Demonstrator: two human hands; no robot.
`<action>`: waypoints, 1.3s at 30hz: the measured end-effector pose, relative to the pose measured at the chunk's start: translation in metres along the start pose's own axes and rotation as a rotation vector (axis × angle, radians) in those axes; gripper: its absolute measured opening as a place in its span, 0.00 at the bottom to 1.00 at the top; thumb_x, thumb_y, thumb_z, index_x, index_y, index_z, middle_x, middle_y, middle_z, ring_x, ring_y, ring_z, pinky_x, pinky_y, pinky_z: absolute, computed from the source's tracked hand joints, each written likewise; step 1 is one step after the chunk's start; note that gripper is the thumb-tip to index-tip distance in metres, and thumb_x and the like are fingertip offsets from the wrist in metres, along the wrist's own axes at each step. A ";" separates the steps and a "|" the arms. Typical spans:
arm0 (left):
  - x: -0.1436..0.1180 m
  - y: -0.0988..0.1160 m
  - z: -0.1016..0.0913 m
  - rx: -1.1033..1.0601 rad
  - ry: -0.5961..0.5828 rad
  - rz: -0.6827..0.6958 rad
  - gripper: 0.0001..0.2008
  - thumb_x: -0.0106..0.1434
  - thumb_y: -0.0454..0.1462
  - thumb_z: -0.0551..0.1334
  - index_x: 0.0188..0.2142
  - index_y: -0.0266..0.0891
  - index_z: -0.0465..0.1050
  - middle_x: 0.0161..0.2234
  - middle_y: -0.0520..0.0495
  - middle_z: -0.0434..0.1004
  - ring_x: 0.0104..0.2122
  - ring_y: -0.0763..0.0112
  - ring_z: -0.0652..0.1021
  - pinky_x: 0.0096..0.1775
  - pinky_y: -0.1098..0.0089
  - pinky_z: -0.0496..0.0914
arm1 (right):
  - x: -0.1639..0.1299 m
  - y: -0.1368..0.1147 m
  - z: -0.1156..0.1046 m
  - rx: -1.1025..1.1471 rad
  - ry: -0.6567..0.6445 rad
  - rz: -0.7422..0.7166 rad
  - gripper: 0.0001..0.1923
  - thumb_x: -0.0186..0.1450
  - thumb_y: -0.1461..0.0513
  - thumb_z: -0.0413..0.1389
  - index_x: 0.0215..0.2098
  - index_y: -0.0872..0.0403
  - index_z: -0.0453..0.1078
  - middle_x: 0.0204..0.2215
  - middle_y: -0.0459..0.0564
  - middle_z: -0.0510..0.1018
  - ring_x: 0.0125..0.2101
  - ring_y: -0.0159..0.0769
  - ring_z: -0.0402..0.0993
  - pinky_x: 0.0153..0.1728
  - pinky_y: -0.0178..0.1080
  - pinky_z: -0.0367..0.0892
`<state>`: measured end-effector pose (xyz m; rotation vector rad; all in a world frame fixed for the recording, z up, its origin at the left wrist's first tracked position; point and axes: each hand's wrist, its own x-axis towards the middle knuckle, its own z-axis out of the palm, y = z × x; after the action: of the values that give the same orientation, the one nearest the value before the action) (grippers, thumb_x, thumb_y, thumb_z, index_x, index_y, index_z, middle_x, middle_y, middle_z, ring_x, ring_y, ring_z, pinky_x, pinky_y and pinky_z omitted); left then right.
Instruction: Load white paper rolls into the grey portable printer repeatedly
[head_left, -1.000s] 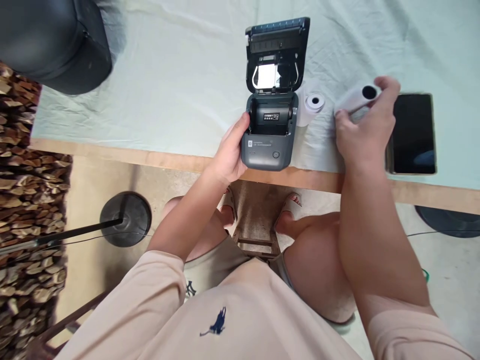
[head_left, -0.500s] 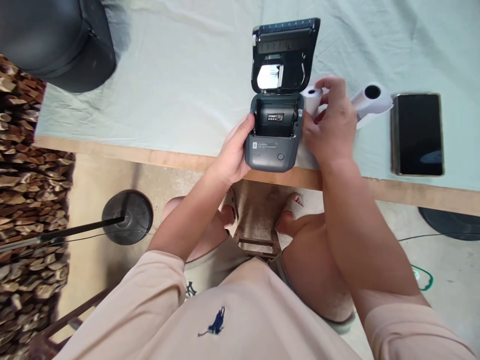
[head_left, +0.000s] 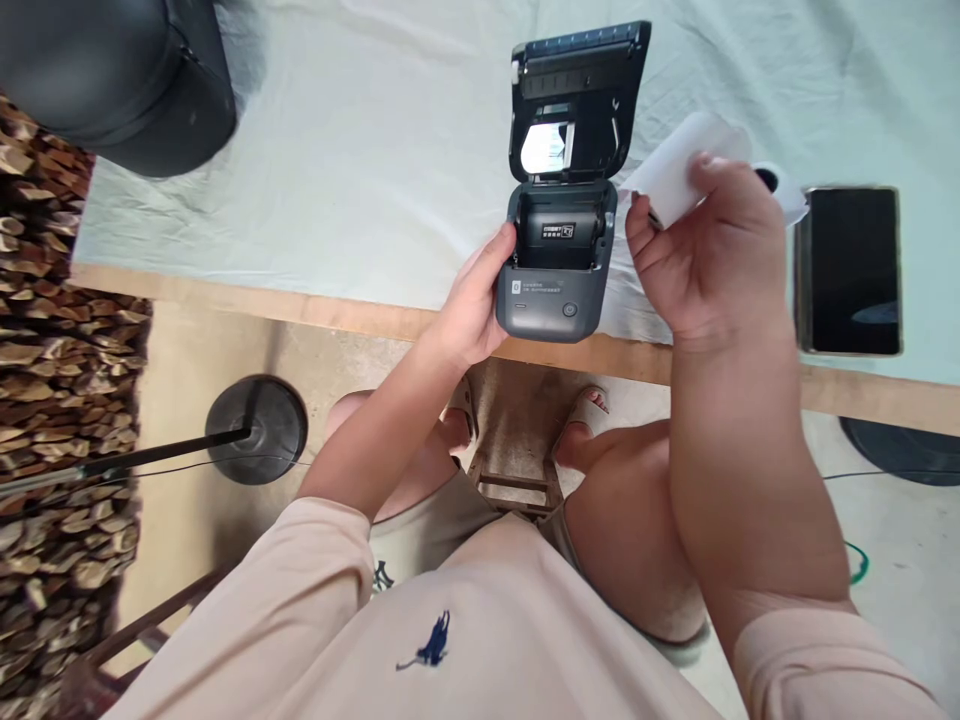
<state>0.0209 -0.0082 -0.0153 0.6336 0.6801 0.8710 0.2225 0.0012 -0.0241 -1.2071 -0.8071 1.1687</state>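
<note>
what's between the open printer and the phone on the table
In the head view, the right hand lifts a white paper roll between the printer and the phone. A second roll peeks out behind the hand, beside the phone.

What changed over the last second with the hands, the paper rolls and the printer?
The right hand let go of the larger roll, reached left to the small paper roll beside the printer, gripped it and lifted it off the cloth. The left hand stayed on the printer's side, lid open; the phone stayed put.
</note>
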 end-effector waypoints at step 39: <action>0.000 -0.011 -0.006 0.149 -0.158 0.174 0.18 0.68 0.46 0.58 0.54 0.42 0.66 0.49 0.50 0.76 0.64 0.58 0.69 0.59 0.61 0.73 | -0.049 -0.038 0.037 -1.092 -0.116 -0.528 0.12 0.56 0.57 0.63 0.36 0.49 0.67 0.37 0.45 0.77 0.40 0.40 0.71 0.45 0.48 0.66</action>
<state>0.0215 -0.0123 -0.0266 0.8964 0.5564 0.9254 0.1845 -0.0344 0.0267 -1.6194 -1.8447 0.3010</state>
